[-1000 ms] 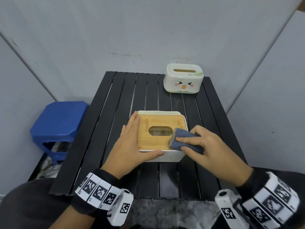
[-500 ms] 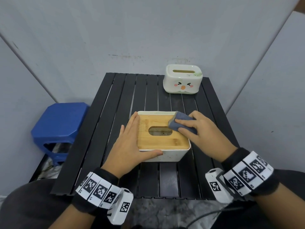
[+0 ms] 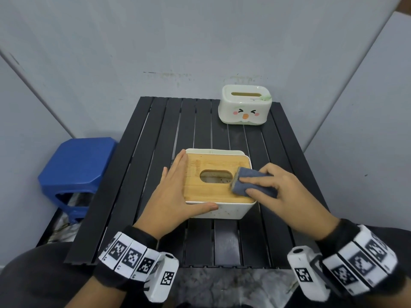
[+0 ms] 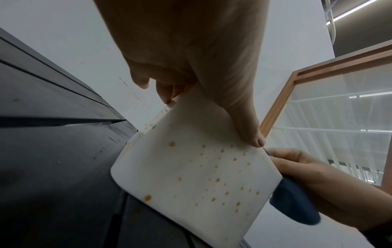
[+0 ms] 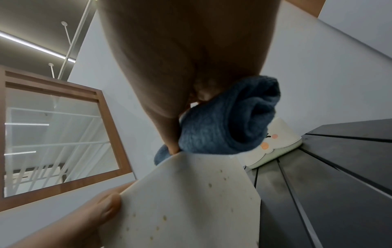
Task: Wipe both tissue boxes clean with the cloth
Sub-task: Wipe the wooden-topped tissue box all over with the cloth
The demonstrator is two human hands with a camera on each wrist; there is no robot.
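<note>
My black slatted table [image 3: 155,174] stands against pale grey walls [image 3: 178,41]. Left of the table sits a blue plastic stool [image 3: 75,165]. A wood-framed window [image 5: 63,134] shows beyond it.

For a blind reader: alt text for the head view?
A right hand presses a blue cloth on a bamboo-lidded tissue box that the left hand steadies on a black slatted table.

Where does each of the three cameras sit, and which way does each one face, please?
Head: on the head, facing down at the table; both hands show.
Left wrist: low under the left hand, facing the spotted tissue box.
Right wrist: low under the right hand, facing the blue cloth; the left thumb shows.
Shared: all show the box and cloth.
</note>
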